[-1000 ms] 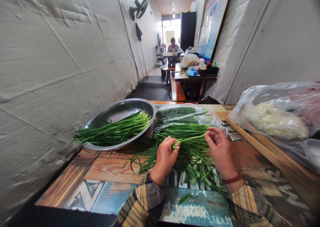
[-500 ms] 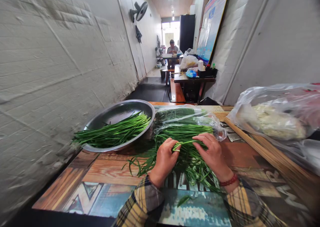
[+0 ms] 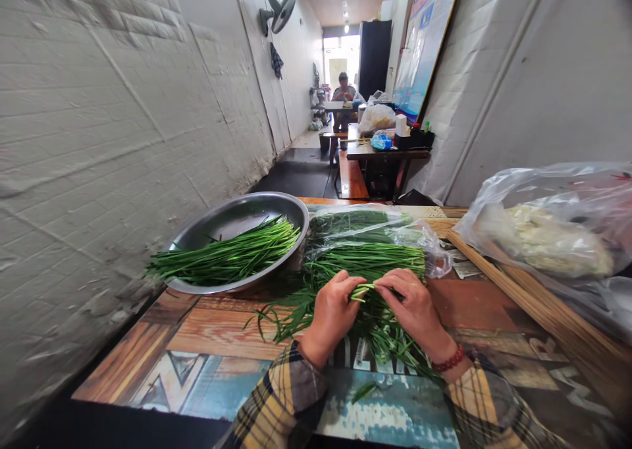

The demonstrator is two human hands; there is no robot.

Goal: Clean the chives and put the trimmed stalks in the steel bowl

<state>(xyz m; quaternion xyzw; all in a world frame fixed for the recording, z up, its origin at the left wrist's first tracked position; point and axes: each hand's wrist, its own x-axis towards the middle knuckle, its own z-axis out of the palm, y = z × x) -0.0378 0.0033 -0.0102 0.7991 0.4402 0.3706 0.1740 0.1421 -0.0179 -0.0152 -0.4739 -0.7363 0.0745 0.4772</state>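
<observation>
My left hand (image 3: 333, 314) is closed around a few garlic chives (image 3: 362, 292), their pale ends sticking out to the right. My right hand (image 3: 412, 311), with a red bead bracelet at the wrist, pinches the end of one of those stalks between thumb and forefinger. Beneath and behind both hands lies a pile of loose chives (image 3: 365, 258), partly under a clear plastic bag (image 3: 409, 228). Bent leaves and scraps (image 3: 395, 347) spread toward me. To the left, a steel basin (image 3: 234, 286) holds a neat bundle of chives (image 3: 232, 251) hanging over its rim.
A clear bag with pale contents (image 3: 553, 238) sits at the right, beside long wooden sticks (image 3: 494, 278). The wood-patterned table (image 3: 222, 334) has a white wall on its left. Farther off are another table (image 3: 365, 151), a bench (image 3: 351, 176) and a seated person (image 3: 343, 93).
My right hand has come closer to the left and now pinches nearer the bunch's tips. My left hand still grips the chives. The view has shifted slightly.
</observation>
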